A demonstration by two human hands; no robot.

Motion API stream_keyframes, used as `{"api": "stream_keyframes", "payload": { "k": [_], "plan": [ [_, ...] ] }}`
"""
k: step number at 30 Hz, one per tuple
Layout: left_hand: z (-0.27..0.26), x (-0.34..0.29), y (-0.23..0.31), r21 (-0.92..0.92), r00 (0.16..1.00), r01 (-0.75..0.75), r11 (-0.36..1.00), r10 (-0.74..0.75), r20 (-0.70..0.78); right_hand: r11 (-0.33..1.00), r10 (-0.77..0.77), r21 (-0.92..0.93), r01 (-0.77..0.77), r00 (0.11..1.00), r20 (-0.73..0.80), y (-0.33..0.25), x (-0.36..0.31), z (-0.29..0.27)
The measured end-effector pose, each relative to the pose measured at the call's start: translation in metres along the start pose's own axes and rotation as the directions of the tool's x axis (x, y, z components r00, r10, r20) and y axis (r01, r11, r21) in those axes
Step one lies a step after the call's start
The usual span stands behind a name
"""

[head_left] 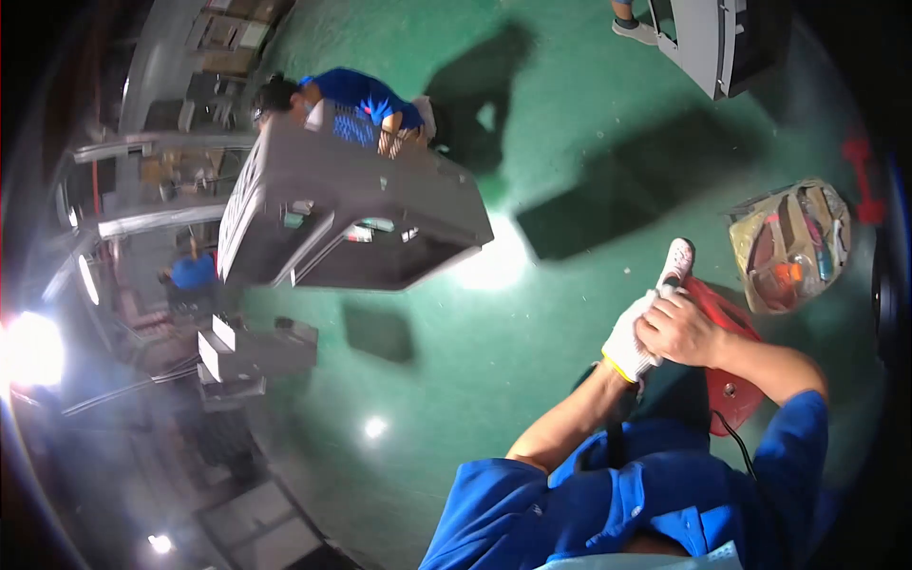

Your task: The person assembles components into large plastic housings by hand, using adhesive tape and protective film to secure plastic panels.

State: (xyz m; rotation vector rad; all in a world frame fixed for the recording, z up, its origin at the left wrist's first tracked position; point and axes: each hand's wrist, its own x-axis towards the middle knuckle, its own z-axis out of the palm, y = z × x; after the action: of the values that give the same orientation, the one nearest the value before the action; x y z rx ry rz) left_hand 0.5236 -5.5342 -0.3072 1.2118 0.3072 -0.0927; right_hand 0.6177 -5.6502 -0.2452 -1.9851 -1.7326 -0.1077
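My left hand (627,340) wears a white knitted glove with a yellow cuff edge. My bare right hand (686,329) lies over its front, fingers curled on the glove (622,353). Both hands are together in front of my body, above my leg and white shoe (678,258). The left fingers are mostly hidden beneath the right hand. Close to the right forearm is a red plastic object (733,404), partly covered by my arm; its full shape does not show.
An open bag (745,228) of mixed small items sits on the green floor (456,351) at right. Left of centre stands a large grey housing (418,195), with a person in blue (356,95) bending behind it. Another grey housing (698,43) is at upper right, beside someone's foot (635,31).
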Motion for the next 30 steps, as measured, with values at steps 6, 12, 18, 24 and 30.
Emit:
{"api": "stream_keyframes", "payload": {
  "k": [6, 12, 18, 24, 30],
  "plan": [
    [-0.060, -0.137, 0.086, 0.155, 0.970, -0.110, 0.982, 0.141, -0.201, 0.970, -0.186, 0.155, 0.186, 0.982, -0.012, -0.135, 0.090, 0.015],
    [-0.115, -0.232, 0.099, -0.223, 0.899, -0.250, 0.942, 0.141, -0.416, 0.921, -0.326, 0.186, 0.342, 0.939, -0.109, -0.223, 0.149, 0.025],
    [-0.152, -0.267, 0.145, 0.062, 0.915, -0.075, 0.995, 0.093, -0.393, 0.879, -0.432, 0.161, 0.449, 0.892, -0.131, -0.264, 0.199, 0.049],
    [-0.217, -0.290, 0.165, -0.023, 0.819, -0.190, 0.982, 0.146, -0.554, 0.803, -0.471, 0.333, 0.494, 0.869, -0.154, -0.293, 0.277, 0.068],
    [-0.282, -0.309, 0.192, 0.798, 0.880, 0.174, 0.577, 0.272, -0.389, 0.825, -0.482, 0.334, 0.456, 0.876, -0.006, -0.319, 0.329, 0.096]
  ]
}}
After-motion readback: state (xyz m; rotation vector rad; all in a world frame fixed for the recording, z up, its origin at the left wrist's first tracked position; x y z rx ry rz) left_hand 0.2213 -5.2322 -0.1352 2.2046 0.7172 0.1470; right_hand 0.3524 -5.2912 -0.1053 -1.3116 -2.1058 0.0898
